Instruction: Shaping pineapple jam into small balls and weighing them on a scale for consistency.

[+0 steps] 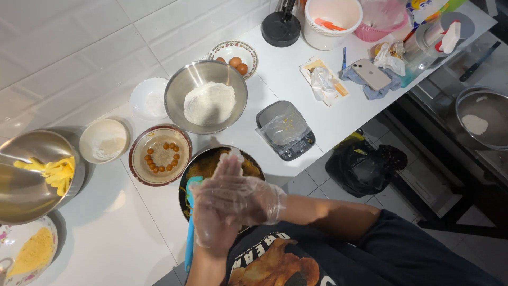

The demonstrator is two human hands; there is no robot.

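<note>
both gloved hands pressed together over the dark bowl [251, 161], right hand [248, 198] laid across the left hand [214, 217], palms flat, fingers out; whether anything sits between them, cannot tell; a blue spatula [190, 233] leans at the bowl's left edge, just beside the left hand; yellow mix in the bowl; beyond it a steel bowl of flour [206, 95], a brown-rimmed bowl of small orange balls [160, 154] and a scale [286, 130].

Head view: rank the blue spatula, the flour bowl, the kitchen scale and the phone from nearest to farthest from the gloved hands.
From the gloved hands:
1. Blue spatula, right beside them, on their left.
2. Kitchen scale, up and to the right.
3. Flour bowl, farther back on the counter.
4. Phone, far right, on a cloth.
</note>
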